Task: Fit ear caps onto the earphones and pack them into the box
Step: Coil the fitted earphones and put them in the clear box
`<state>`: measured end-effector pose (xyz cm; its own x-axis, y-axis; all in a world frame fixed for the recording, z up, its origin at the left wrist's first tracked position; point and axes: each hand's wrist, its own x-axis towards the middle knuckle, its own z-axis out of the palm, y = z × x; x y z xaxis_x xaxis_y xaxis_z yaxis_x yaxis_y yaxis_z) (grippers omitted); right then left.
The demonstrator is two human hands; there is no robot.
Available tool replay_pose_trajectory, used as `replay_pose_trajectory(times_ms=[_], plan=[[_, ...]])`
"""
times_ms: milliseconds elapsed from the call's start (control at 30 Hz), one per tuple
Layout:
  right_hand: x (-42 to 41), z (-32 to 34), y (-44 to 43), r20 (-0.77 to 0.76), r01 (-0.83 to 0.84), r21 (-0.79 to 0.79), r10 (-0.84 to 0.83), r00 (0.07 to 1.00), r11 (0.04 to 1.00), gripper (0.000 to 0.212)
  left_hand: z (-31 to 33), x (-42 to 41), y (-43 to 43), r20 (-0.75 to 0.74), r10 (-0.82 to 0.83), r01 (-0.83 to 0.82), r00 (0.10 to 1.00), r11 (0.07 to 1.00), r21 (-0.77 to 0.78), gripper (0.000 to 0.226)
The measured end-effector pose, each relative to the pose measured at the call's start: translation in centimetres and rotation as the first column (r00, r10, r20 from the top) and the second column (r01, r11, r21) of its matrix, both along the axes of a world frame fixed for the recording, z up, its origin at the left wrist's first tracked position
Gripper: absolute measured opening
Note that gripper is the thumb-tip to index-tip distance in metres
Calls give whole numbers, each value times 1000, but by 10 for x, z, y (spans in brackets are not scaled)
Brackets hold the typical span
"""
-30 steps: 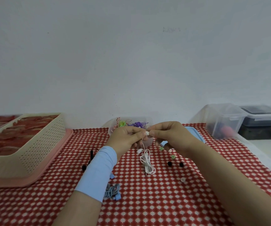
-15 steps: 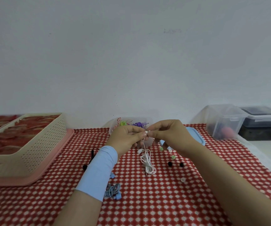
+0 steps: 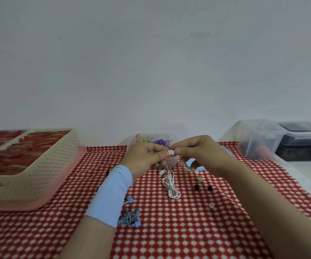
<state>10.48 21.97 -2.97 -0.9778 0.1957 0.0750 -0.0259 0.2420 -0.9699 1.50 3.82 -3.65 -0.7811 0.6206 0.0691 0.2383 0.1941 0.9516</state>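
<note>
Red checked cloth (image 3: 169, 230) under a plain white wall, both hands up over the middle of it.

Left hand (image 3: 143, 156) and right hand (image 3: 201, 152) meet fingertip to fingertip, pinching a white earbud (image 3: 171, 152) between them; can't really tell cap from bud in there, fingers cover most of it. Its cord (image 3: 170, 186) drops straight down into a loose coil on the cloth, second bud (image 3: 161, 172) lying just beside it. Loose caps sit near the right wrist: green (image 3: 200, 179), black (image 3: 196, 187), white (image 3: 211, 205). Blue earphones (image 3: 130, 218) lie bundled by the left forearm. Clear box (image 3: 162, 139) behind the hands holds green and purple ones, mostly hidden. Cream basket (image 3: 38, 165) far left, cut off by the edge.
</note>
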Motion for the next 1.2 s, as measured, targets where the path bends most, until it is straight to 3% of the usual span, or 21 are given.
replay_pose_trajectory(times_ms=[200, 367, 467, 600, 733, 1000, 1200], plan=[[0, -1, 0, 44, -14, -83, 18, 999, 996, 14, -1, -2, 0, 19, -45, 45, 999, 999, -1, 10], [0, 0, -1, 62, -29, -119, 37, 997, 992, 22, -7, -3, 1, 129, -91, 79, 987, 993, 93, 8], [1, 1, 2, 96, -56, -92, 65, 993, 994, 30, -7, -4, 2, 117, -103, 95, 988, 993, 72, 8], [-1, -2, 1, 110, -35, -123, 49, 993, 992, 17, -6, -5, 2, 105, -82, 76, 991, 995, 57, 8], [1, 0, 1, 109, -47, -146, 64, 992, 988, 21, -5, -5, 2, 95, -66, 63, 993, 997, 43, 10], [-1, -2, -5, -4, 30, 45, -30, 1000, 999, 13, -2, -4, 1, 9, -35, 35, 999, 999, -8, 8], [1, -1, 1, 58, -84, -123, 92, 994, 989, 22, -1, -7, -3, 42, -79, 78, 996, 996, 30, 12]])
